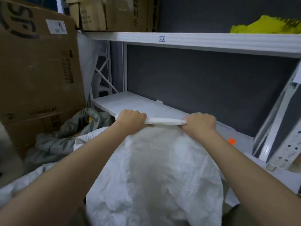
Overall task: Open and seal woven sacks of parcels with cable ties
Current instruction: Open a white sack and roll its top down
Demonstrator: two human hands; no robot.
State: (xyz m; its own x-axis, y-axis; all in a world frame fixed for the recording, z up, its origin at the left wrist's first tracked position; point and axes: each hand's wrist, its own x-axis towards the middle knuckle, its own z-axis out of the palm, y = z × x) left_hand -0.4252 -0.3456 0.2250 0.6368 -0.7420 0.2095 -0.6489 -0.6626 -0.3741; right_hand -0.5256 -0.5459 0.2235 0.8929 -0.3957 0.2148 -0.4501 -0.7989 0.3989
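Observation:
A white woven sack [162, 168] stands in front of me, bulging and crumpled. Its top edge [164, 121] is pulled flat and taut between my two fists. My left hand [131, 119] grips the left end of that edge, and my right hand [200, 122] grips the right end. Both fists are closed around the fabric, knuckles up. What is inside the sack is hidden. No cable tie shows in the view.
A white metal shelf [130, 101] lies just behind the sack, under an upper board labelled 4-2 [161, 39]. Large cardboard boxes [37, 66] stand at the left. Grey bags [65, 136] lie below them. A yellow bag [268, 25] lies top right, an orange bit [232, 141] right.

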